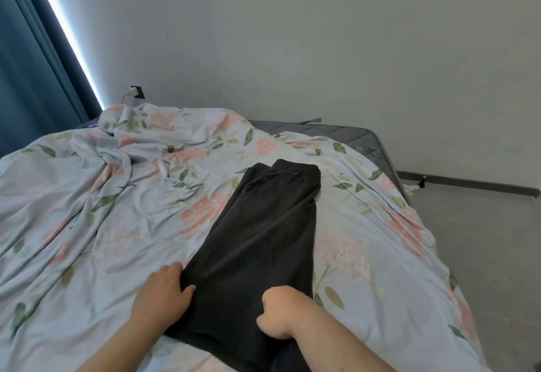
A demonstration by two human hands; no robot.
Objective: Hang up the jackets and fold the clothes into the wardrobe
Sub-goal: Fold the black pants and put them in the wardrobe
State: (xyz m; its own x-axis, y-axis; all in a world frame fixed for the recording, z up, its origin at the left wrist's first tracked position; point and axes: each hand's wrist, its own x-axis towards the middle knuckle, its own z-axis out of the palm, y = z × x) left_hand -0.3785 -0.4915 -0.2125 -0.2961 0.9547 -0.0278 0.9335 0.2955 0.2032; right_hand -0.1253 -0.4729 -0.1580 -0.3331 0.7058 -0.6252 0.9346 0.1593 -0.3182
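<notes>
A pair of dark trousers (263, 237) lies lengthwise on the bed, folded leg over leg, its waistband at the far end. My left hand (162, 292) grips the left edge of the trouser leg near me, thumb on top and fingers curled under the cloth. On the right side of the same leg, my right hand (278, 313) is bent down at the wrist with its fingers tucked out of sight into or under the fabric.
The bed carries a rumpled pale blue floral cover (102, 210), bunched up at the far left. A grey mattress corner (351, 134) shows at the back. Teal curtains (32, 79) hang at left. Bare floor (483, 240) runs along the bed's right side.
</notes>
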